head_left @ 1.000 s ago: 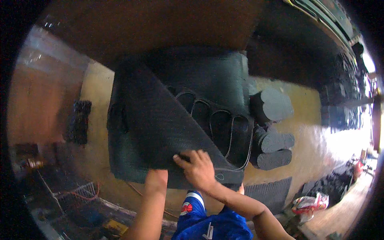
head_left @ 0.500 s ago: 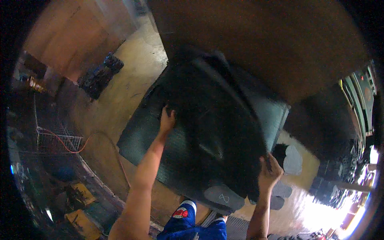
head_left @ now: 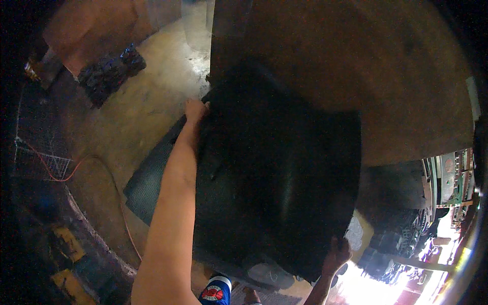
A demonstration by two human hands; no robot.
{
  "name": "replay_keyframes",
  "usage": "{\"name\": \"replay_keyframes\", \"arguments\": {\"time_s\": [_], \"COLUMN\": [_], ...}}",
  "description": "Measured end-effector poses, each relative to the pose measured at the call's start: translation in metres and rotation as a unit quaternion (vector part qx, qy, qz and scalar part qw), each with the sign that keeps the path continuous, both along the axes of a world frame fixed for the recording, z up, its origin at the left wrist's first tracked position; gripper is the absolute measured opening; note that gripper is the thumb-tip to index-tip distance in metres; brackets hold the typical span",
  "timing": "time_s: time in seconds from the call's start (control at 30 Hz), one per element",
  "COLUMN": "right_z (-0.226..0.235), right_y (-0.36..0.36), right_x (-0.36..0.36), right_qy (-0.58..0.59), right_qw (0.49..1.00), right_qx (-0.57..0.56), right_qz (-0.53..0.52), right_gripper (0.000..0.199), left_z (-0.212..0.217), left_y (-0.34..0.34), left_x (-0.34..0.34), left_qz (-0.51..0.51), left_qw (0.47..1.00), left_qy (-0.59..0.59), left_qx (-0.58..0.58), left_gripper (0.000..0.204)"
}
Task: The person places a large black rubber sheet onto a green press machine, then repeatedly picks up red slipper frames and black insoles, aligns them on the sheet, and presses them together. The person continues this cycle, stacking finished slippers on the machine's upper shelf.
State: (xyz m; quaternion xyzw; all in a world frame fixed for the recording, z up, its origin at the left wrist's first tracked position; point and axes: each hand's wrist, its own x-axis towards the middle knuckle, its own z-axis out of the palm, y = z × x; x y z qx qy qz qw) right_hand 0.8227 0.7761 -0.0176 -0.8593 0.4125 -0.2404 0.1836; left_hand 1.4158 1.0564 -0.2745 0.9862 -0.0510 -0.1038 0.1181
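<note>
A large, floppy black sheet spreads in front of me over a textured dark green-grey sheet, which shows at the lower left. My left hand is stretched far forward, closed at the black sheet's far left edge. Close to me on the right, my right hand grips the near right edge, its fingers partly dark in shadow. The black sheet bulges between the hands, with a faint sheen down its middle. A grey oval cutout marked with a white squiggle lies by the near edge.
A big brown panel stands beyond the sheets. Dark bundled pieces sit on the floor at far left. A reddish hose and a wire rack are left. Grey cutouts and stacked dark pieces lie right.
My left hand has reached farther forward to the sheet's far left edge. My right hand has come down nearer to me. The black sheet has spread over more of the textured sheet.
</note>
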Motion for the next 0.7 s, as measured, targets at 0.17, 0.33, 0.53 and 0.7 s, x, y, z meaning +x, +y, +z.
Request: {"name": "replay_keyframes", "arguments": {"time_s": [0.17,0.33,0.53,0.7], "right_z": [-0.013,0.020,0.136,0.244], "right_y": [-0.008,-0.009,-0.034,-0.061], "right_x": [-0.008,-0.006,0.010,-0.045], "right_qy": [-0.059,-0.106,-0.031,-0.227], "right_qw": [0.997,0.993,0.999,0.962], "right_qx": [0.005,0.054,0.025,0.118], "right_qz": [0.055,0.016,0.035,0.094], "right_gripper": [0.024,0.021,0.017,0.015], "left_z": [0.004,0.083,0.331,0.542], "left_y": [0.002,-0.012,0.049,0.142], "left_x": [0.014,-0.036,-0.130,-0.199], "left_qz": [0.052,-0.012,0.094,0.079], "left_qw": [0.971,0.932,0.796,0.739], "left_qy": [0.087,-0.023,-0.174,-0.249], "left_qx": [-0.217,-0.361,-0.572,-0.621], "left_gripper": [0.057,0.047,0.043,0.052]}}
